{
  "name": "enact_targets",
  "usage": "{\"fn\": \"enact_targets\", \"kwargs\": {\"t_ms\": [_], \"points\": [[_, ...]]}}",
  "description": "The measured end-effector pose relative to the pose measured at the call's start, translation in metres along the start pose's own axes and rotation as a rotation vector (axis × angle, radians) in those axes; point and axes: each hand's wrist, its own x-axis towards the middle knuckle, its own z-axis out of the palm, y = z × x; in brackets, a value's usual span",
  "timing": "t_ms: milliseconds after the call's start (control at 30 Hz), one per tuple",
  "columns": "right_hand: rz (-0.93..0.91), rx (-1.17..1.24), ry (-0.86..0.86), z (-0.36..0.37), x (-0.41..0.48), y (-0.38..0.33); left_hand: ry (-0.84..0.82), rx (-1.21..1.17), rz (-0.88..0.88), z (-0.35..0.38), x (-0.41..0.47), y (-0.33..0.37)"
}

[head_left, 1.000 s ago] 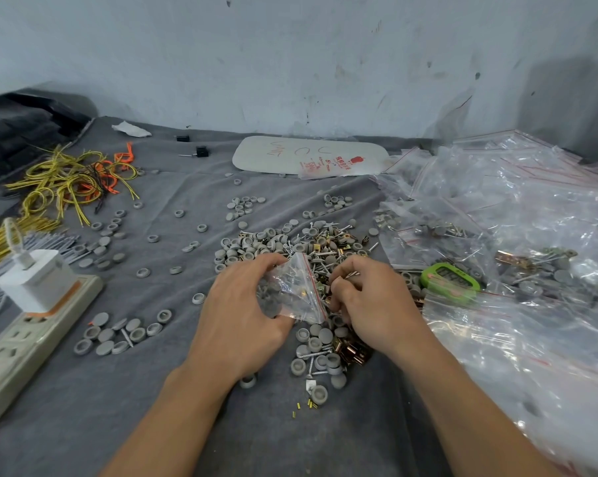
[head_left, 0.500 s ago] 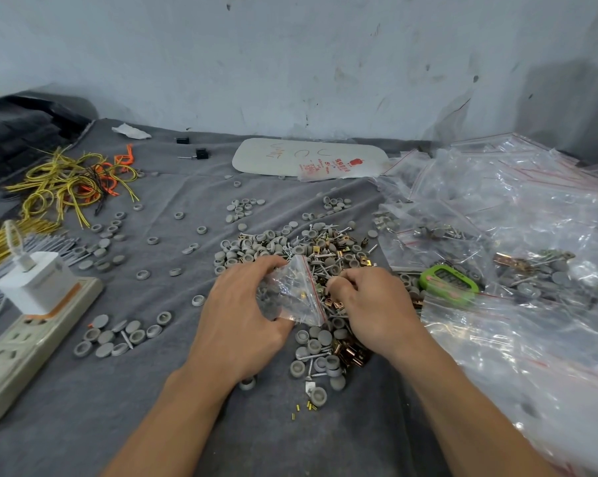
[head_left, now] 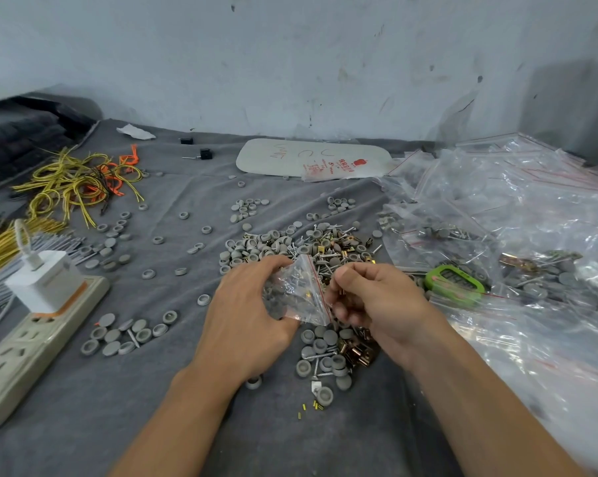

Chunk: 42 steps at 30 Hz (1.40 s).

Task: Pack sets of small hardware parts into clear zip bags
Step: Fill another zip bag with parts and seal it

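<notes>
My left hand (head_left: 245, 321) grips a small clear zip bag (head_left: 299, 292) with a red zip line; grey caps and screws show inside it. My right hand (head_left: 373, 304) is beside the bag's mouth, fingers pinched on a small brass part, its tip just visible. Under and behind both hands lies a pile of loose hardware (head_left: 301, 246): grey round caps, screws and brass clips. More caps, screws and copper-coloured clips (head_left: 338, 356) lie just below the bag.
A heap of clear zip bags (head_left: 517, 235), some filled, covers the right side, with a green timer (head_left: 454, 282) at its edge. A power strip with a white charger (head_left: 39, 304) sits left. Yellow wires (head_left: 73, 187) lie far left. A white board (head_left: 311, 160) lies at the back.
My right hand has lifted off the pile and come up to the bag's mouth with a small part. The left hand holds the bag in about the same place.
</notes>
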Motion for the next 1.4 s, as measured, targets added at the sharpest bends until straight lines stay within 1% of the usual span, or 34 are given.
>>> {"fn": "enact_targets", "kwargs": {"t_ms": [100, 233, 367, 467, 533, 633, 733, 900, 1133, 1233, 1300, 1400], "points": [[-0.005, -0.069, 0.012, 0.001, 0.001, 0.002, -0.003, -0.004, -0.005, 0.0, 0.0, 0.0], [-0.04, -0.229, 0.078, 0.001, 0.003, 0.005, -0.005, 0.008, -0.008, 0.001, 0.0, -0.002], [-0.088, -0.279, 0.106, 0.0, 0.004, 0.007, -0.008, 0.012, -0.007, 0.002, 0.0, -0.003], [-0.138, -0.345, 0.096, -0.001, 0.006, 0.008, -0.002, 0.016, -0.01, 0.002, 0.0, -0.003], [-0.121, -0.357, 0.068, -0.003, 0.007, 0.009, -0.006, 0.014, -0.011, 0.002, 0.0, -0.004], [-0.041, -0.391, 0.025, -0.005, 0.007, 0.008, -0.021, 0.011, -0.009, 0.003, 0.001, -0.005], [0.016, -0.391, 0.021, -0.008, 0.007, 0.007, -0.019, 0.006, -0.012, 0.003, 0.0, -0.006], [-0.057, -0.392, 0.021, -0.01, 0.007, 0.005, -0.017, 0.008, -0.012, 0.004, 0.0, -0.007], [-0.167, -0.597, 0.132, -0.012, 0.005, 0.004, -0.014, -0.009, -0.01, 0.003, 0.0, -0.004], [-0.205, -0.573, 0.168, -0.009, 0.005, 0.002, -0.027, -0.017, -0.003, 0.002, 0.0, -0.003], [-0.221, -0.521, 0.138, -0.004, 0.005, 0.0, -0.032, -0.02, 0.018, 0.001, 0.0, -0.001], [-0.248, -0.516, -0.001, 0.012, 0.007, -0.003, -0.027, -0.039, 0.058, -0.002, 0.001, 0.004]]}}
